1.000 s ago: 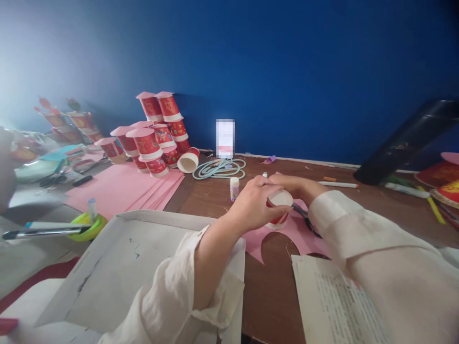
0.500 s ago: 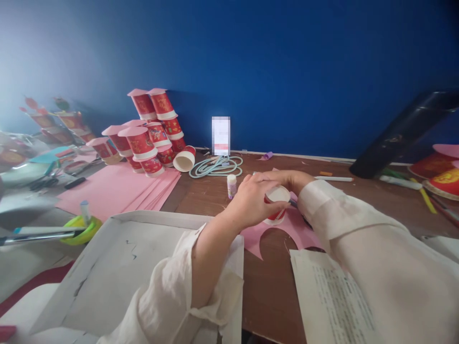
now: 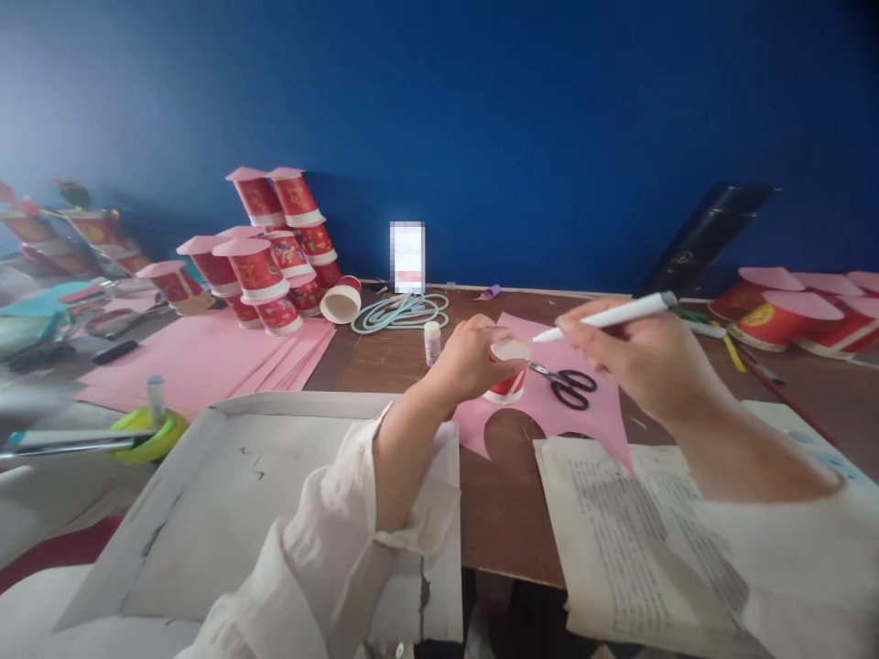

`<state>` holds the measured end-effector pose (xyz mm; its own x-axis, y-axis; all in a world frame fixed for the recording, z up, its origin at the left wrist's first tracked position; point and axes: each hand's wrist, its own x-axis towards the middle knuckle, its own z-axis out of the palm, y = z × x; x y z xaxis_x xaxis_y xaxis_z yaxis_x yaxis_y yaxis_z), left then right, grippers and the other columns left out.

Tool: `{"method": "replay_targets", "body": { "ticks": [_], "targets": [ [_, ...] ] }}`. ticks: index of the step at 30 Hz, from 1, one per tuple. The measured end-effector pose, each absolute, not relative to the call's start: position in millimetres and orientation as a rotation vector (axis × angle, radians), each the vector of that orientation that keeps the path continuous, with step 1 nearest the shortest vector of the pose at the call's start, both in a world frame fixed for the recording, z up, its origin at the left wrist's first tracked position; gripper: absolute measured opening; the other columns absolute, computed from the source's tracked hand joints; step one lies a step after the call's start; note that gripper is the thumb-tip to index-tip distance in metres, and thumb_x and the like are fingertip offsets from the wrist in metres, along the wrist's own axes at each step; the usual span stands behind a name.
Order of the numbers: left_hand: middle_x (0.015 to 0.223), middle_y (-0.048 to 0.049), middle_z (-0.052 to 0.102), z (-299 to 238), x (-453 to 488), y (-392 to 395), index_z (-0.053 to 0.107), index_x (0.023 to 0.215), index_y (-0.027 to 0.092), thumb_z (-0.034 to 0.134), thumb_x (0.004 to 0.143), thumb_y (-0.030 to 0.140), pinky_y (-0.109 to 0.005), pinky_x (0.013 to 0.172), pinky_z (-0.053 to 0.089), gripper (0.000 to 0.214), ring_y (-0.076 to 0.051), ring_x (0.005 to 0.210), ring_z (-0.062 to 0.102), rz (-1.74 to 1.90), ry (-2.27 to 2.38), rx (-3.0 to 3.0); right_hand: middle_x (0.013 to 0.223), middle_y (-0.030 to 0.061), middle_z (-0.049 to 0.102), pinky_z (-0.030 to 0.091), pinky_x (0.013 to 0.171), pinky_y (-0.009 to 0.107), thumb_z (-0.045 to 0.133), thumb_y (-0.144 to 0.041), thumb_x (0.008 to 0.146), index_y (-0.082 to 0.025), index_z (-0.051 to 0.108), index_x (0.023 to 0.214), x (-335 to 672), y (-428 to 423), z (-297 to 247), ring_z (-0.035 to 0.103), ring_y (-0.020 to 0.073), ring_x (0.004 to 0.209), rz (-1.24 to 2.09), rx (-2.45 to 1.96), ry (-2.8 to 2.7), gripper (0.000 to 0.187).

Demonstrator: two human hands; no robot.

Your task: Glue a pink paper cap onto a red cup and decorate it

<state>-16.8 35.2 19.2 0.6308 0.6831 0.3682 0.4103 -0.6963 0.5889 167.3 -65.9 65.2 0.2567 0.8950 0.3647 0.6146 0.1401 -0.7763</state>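
Observation:
My left hand (image 3: 471,359) is closed around a red paper cup (image 3: 506,388) with a white rim at the bottom and a pale round face uppermost. The cup stands on a cut sheet of pink paper (image 3: 601,426). In my right hand (image 3: 642,371) is a white marker (image 3: 618,316) with a grey end. Its pale tip points left, just short of the cup; whether it is capped I cannot tell. Black-handled scissors (image 3: 571,386) lie on the pink sheet between my hands. A small glue stick (image 3: 432,344) stands just behind my left wrist.
Pink-topped red cups (image 3: 255,268) are stacked at the left on pink sheets (image 3: 206,361), and more cups (image 3: 800,320) stand at the right. A tipped cup (image 3: 341,300) lies by a coiled cable (image 3: 402,314). Printed pages (image 3: 618,540) and a white box lid (image 3: 226,513) lie in front.
My right hand has moved away from behind the cup to the right and now holds the white marker that lay on the table. The scissors have come into plain view. My left hand stays on the cup.

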Motion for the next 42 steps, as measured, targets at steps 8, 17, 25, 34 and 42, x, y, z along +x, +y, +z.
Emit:
{"method": "replay_targets", "body": {
  "ticks": [8,17,25,34,42],
  "targets": [
    [0.104,-0.0072,0.061,21,-17,35,0.075,0.101,0.023,0.071,0.080,0.041,-0.039,0.098,0.045,0.028,-0.025,0.106,0.057,0.811,0.823,2.418,0.098,0.0021,0.077,0.053,0.078,0.033,0.062,-0.039,0.091,-0.029,0.077,0.101,122,-91,7,0.071,0.0206,0.086,0.265,-1.563,-1.756,0.021],
    [0.112,-0.0085,0.064,19,-15,37,0.073,0.110,0.021,0.069,0.082,0.046,-0.038,0.105,0.042,0.038,-0.025,0.115,0.056,0.812,0.826,2.474,0.093,0.0069,0.076,0.049,0.080,0.034,0.053,-0.038,0.094,-0.023,0.074,0.089,109,-74,-9,0.068,0.0237,0.087,0.120,-1.663,-1.901,0.026],
    [0.119,-0.0096,0.063,19,-16,36,0.071,0.115,0.019,0.068,0.083,0.050,-0.036,0.105,0.041,0.045,-0.025,0.114,0.056,0.793,0.840,2.463,0.081,0.0085,0.074,0.046,0.068,0.032,0.052,-0.031,0.086,-0.021,0.067,0.076,107,-64,-17,0.068,0.0245,0.077,0.005,-1.789,-1.875,0.020],
    [0.119,-0.0086,0.063,21,-16,36,0.071,0.114,0.021,0.067,0.084,0.050,-0.037,0.104,0.042,0.042,-0.025,0.116,0.056,0.778,0.846,2.476,0.073,0.0085,0.072,0.042,0.060,0.030,0.051,-0.030,0.083,-0.021,0.064,0.072,105,-61,-18,0.066,0.0236,0.070,-0.046,-1.809,-1.888,0.019],
    [0.119,-0.0072,0.064,20,-15,37,0.072,0.111,0.022,0.068,0.083,0.048,-0.037,0.106,0.040,0.037,-0.025,0.117,0.056,0.793,0.840,2.466,0.083,0.0055,0.076,0.047,0.062,0.031,0.055,-0.032,0.086,-0.025,0.073,0.083,107,-71,-4,0.069,0.0235,0.074,0.124,-1.816,-1.921,0.020]
  ]
}}
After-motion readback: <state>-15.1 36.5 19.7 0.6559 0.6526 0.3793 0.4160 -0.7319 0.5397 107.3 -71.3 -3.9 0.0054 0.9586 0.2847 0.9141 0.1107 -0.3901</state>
